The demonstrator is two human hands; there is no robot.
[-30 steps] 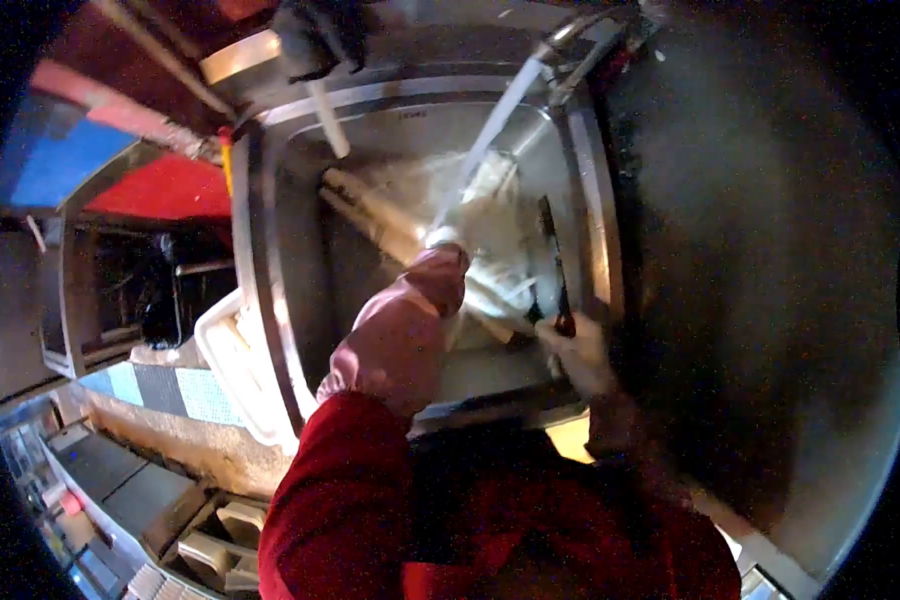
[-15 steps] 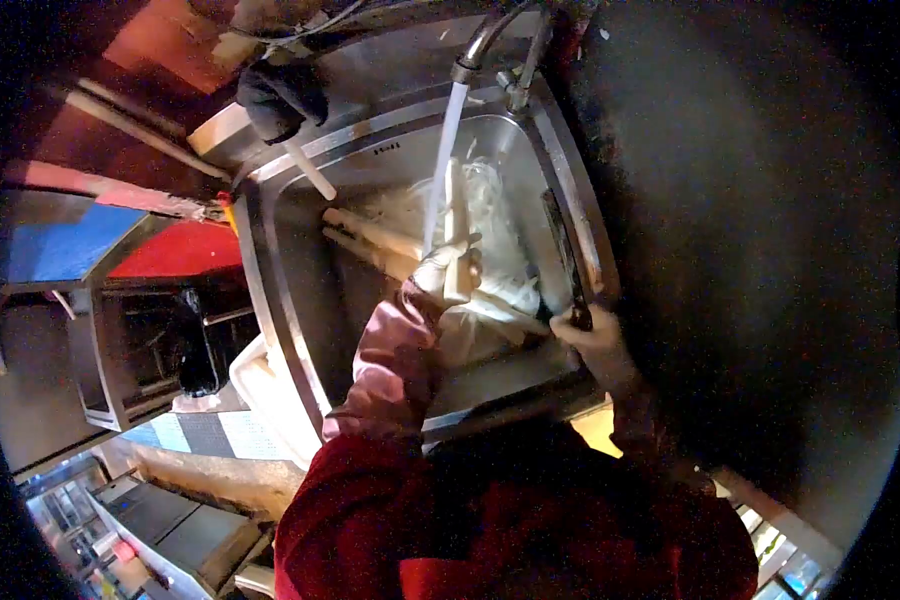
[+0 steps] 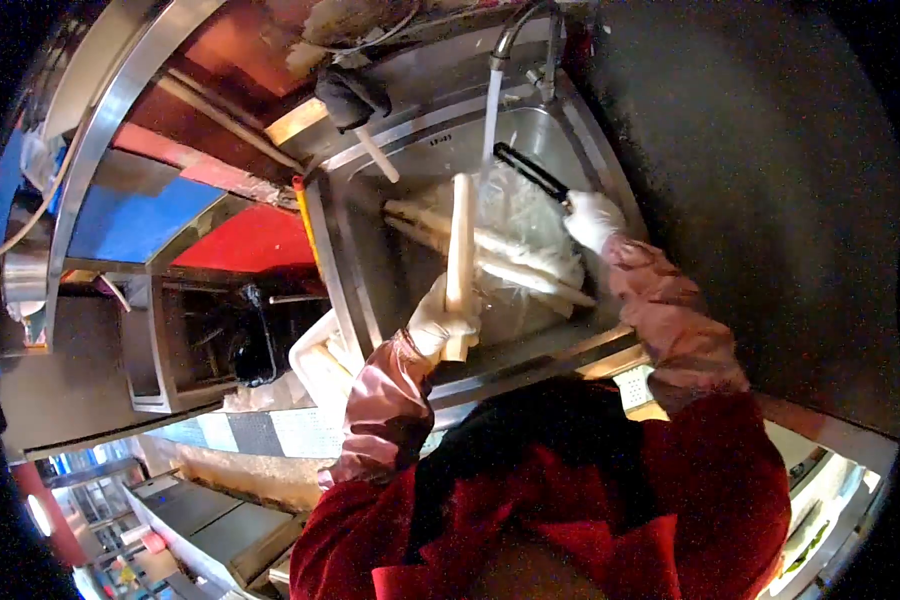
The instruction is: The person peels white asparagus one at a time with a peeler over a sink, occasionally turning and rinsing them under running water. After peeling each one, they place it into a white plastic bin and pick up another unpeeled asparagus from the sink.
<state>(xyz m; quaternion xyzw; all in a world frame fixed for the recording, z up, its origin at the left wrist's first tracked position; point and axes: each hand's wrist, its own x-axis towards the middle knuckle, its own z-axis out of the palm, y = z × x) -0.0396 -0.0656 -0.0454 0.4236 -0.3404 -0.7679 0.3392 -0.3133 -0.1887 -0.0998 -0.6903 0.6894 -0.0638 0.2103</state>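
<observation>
From the head view, the left hand [image 3: 442, 322] grips one long white root [image 3: 460, 255] upright over the sink [image 3: 345, 270], beside the running water [image 3: 490, 115]. The right hand [image 3: 592, 218] is closed on a dark knife [image 3: 530, 172]. Several pale roots [image 3: 490, 255] lie waiting in the basin, so most washing seems left.

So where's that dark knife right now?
In the head view, the knife is in the right hand, raised over the sink, just right of the tap's water stream.

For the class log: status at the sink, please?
Left hand grips pale stalk, upright. Right hand holds dark knife under tap stream. More stalks in sink.
</observation>
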